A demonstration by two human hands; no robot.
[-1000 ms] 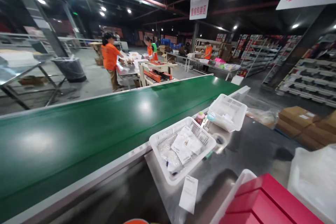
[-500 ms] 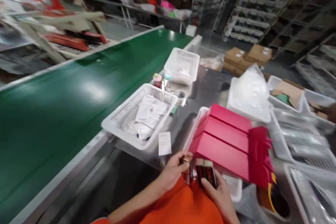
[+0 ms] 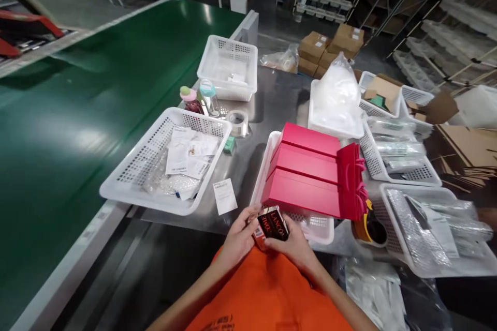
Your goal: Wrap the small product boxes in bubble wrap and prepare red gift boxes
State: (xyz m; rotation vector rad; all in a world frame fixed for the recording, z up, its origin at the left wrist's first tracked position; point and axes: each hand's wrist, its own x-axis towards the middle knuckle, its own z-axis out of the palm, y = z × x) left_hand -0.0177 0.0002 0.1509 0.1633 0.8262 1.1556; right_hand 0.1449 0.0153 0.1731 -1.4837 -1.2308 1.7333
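Between the two hands sits a small black Lancôme box [image 3: 274,223], its lettering now legible; left hand [image 3: 243,231] and right hand [image 3: 297,245], both half-curled, pinch its opposite sides, closer together than half a second ago. Ahead of the left hand lie one paper slip [image 3: 225,196], one tape roll [image 3: 240,129] and two bottles [image 3: 208,92]; beyond the right, three crimson gift bags [image 3: 306,165].

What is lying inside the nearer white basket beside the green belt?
Printed white papers lie partly over clear bubble wrap, and a small blue bit shows. What lies beneath the papers is covered, so I cannot tell.
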